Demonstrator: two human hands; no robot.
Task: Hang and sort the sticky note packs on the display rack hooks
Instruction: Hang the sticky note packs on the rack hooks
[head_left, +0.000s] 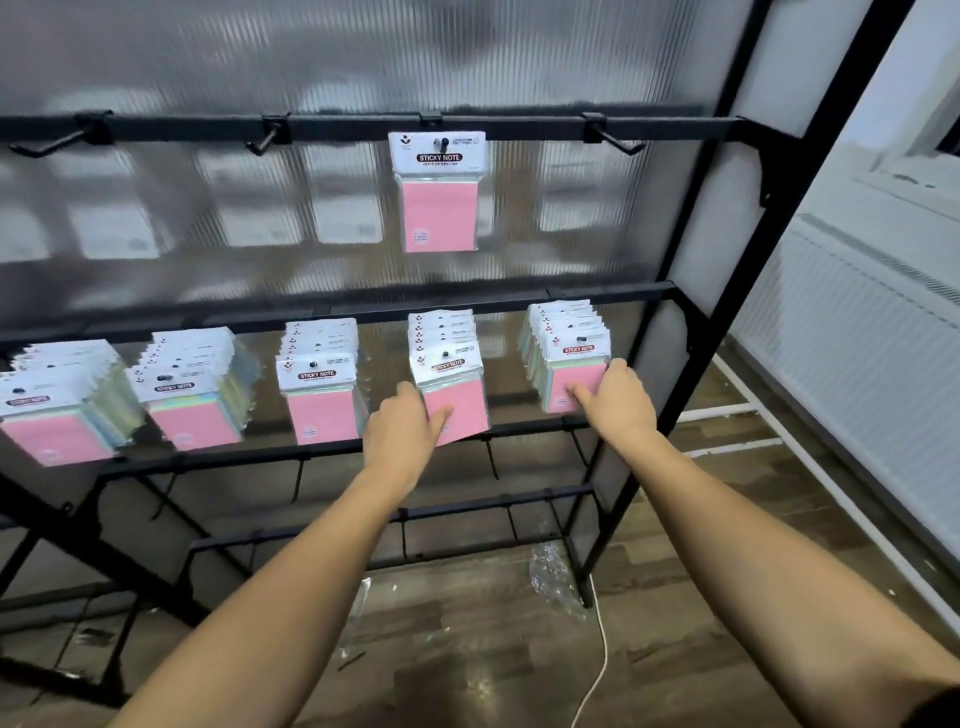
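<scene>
1. Packs of sticky notes fill the middle rail of the display rack (691, 332): five hooks, each holding a stack with a pink pack in front. A lone pink pack (440, 195) hangs from the top rail, third hook along, with bare hooks on both sides of it.
2. The left hand (402, 428) grips the lower edge of the front pack (453, 397) on the fourth hook, thumb over its face; that pack is tilted, its bottom corner swung toward the rail below.
3. The right hand (615, 397) rests on the front pack of the end stack (569, 364) near the rack's right post, forefinger laid across the pink face. Whether the hidden fingers curl behind it, I cannot tell.
4. Risk: pulling the tilted pack sideways could tear its hang hole or drag the packs behind it off the hook tip (the stacks sit close to the tips).
5. Risk: working both stacks at once invites a dropped pack, which would fall through the open lower rails to the floor.
6. Room: the right post hems in the end stack; the bare top-rail hooks, especially the right one (615, 140), offer free space.
</scene>
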